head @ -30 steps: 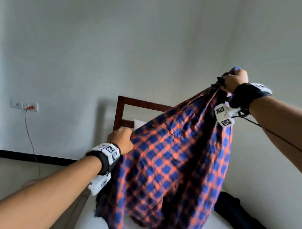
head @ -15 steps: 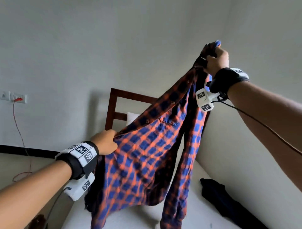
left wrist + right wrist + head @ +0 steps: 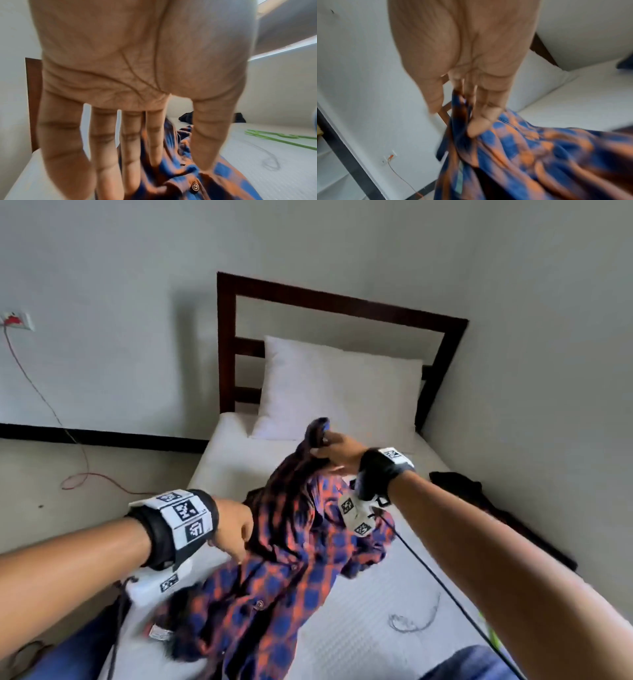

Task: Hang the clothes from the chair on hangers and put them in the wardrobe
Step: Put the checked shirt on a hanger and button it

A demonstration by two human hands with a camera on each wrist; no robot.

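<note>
Now the plaid shirt lies crumpled on the white bed, one end lifted. The right hand pinches this raised part between the curled fingers and the thumb. The left hand is above the lower part, fingers straight and slightly spread (tips at the cloth). A green hanger lies on the bed, well apart from the shirt.

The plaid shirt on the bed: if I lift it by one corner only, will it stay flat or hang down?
The plaid shirt is probably floppy: it bunches in folds on the bed and droops from the right hand, which grips one end. It seems light, since one hand's fingers carry that end. It should hang down, not stay flat.
</note>
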